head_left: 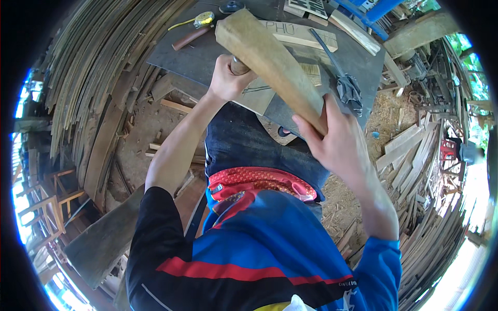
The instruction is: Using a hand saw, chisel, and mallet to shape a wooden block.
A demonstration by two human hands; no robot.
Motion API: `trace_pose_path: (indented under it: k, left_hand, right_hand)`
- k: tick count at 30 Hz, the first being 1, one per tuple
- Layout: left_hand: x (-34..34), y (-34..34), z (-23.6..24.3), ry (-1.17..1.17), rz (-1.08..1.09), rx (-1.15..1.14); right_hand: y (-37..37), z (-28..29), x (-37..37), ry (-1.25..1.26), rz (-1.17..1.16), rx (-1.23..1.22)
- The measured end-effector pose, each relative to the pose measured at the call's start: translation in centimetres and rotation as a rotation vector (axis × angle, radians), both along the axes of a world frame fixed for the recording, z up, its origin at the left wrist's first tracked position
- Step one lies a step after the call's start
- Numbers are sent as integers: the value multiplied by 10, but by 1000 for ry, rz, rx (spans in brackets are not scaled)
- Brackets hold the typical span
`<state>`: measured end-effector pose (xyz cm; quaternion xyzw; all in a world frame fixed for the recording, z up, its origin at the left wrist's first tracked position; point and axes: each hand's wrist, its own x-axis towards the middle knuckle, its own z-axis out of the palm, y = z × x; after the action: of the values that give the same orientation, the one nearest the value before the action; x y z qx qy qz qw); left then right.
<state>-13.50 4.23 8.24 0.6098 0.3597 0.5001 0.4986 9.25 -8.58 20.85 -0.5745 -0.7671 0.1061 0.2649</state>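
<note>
My right hand (340, 137) is wrapped round the narrow lower end of a thick, squared wooden club (280, 67). The club slants up and to the left over the worktable, its wide end at the top. My left hand (228, 78) is closed in a fist round an upright tool handle (239, 66) with a round end, just left of the club. The working end of this tool is hidden below my fist. Under the hands lies a flat pale board (257, 100) at the table's near edge.
On the dark worktable (176, 57) are a yellow tape measure (204, 19), a brown rod (192, 39), a lettered wooden board (321, 37), a brush (313, 72) and a dark crumpled cloth (348, 93). Stacked planks (98, 67) rise at left; more timber (410, 145) lies at right.
</note>
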Motion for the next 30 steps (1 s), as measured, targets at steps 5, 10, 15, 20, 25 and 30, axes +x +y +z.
trace_pose_path:
  k: [5,10,15,20,25,30]
  left_hand:
    - [-4,-2,-11,55,18,0]
    - [5,8,-7,0,48,88]
    - [3,8,0,98,-34,28]
    - [-1,0,-6,66,-4,70]
    - [0,4,-11,135,-7,107]
    - [2,3,-3,33,-61,67]
  right_hand:
    - [-9,30,-9,381,-79,-35]
    - [-7,10,6,-21,16,-146]
    - [1,8,2,393,-110,-55]
    - [1,20,0,76,-17,-103]
    - [8,-5,-8,-127,-56,-174]
    - [-2,26,-10,388,-25,39]
